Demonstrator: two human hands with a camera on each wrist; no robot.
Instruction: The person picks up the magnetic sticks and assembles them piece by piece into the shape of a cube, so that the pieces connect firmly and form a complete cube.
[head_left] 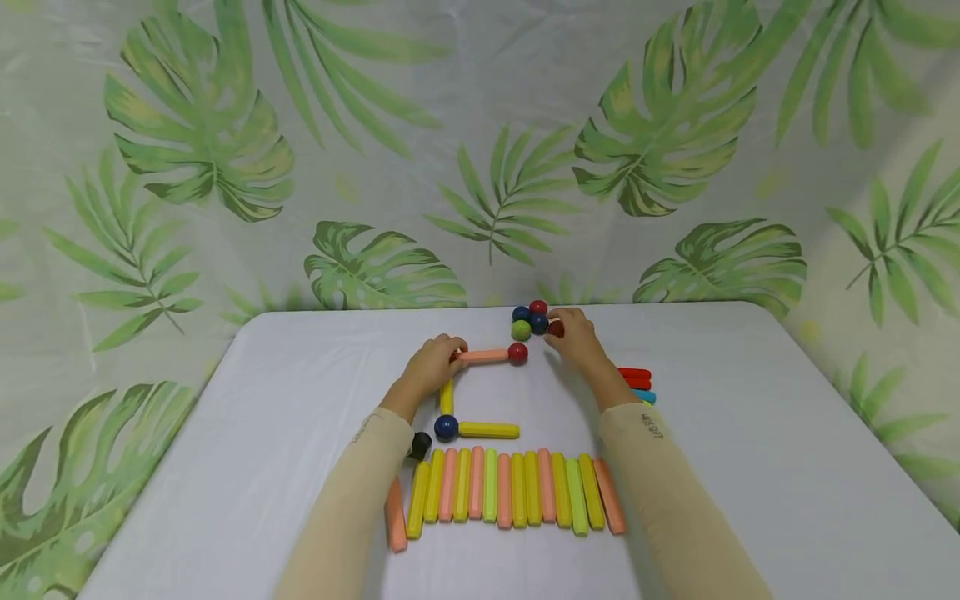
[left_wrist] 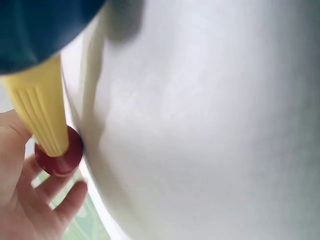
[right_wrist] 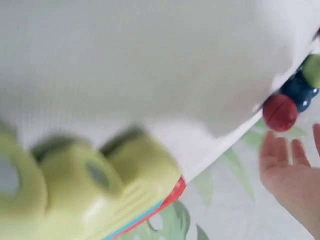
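White table [head_left: 720,483] before leafy cloth [head_left: 517,50]. Beyond blue ball [head_left: 446,427], red ball [left_wrist: 60,164] gripped by left hand [head_left: 435,364], presumably so yellow rod [head_left: 447,398], pink rod [head_left: 485,356] are steadied. Right beyond blue ball, maroon ball [head_left: 556,328] flanked by right hand [head_left: 577,340]; grasp cannot be told.

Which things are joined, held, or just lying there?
Left hand: holding a red ball
Right hand: at a dark red ball, touching unclear
Blue ball: joined to two yellow sticks
Pink stick: end meets another red ball
Row of sticks: lying side by side
Ball bunch: lying close together
Black piece: partly behind a sleeve
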